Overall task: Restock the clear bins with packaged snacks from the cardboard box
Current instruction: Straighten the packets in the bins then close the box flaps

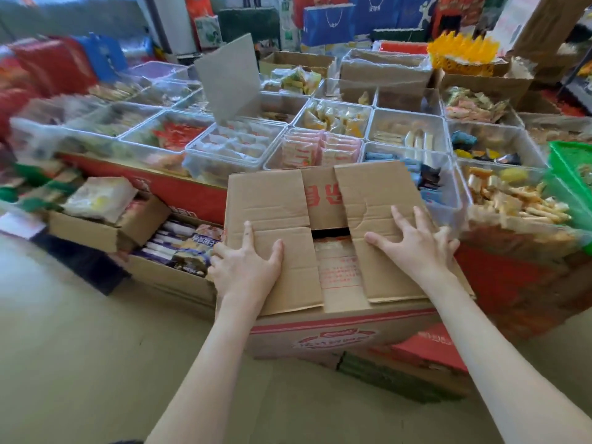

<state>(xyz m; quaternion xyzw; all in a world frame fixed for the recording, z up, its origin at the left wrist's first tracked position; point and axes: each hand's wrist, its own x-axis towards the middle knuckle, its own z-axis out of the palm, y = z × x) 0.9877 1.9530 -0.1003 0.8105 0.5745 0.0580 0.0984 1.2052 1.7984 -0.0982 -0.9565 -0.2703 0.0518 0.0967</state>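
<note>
The left hand (pixel 246 267) and right hand (pixel 413 243) press flat, fingers spread, gripping nothing, on the cardboard box (pixel 320 334); clear bins (pixel 198 163) lie at twelve o'clock.

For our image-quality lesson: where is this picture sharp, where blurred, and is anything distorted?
Head view: brown cardboard box, left hand and right hand fairly sharp; red bags far left smeared by motion blur; rows of clear plastic bins bowed by wide-angle lens.

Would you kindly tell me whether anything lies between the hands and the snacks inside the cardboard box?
Yes. The cardboard box has its two top flaps folded down, with the left hand and right hand resting on them. Only a narrow dark gap shows between them, and the contents are hidden. The flaps probably need opening first.
</note>
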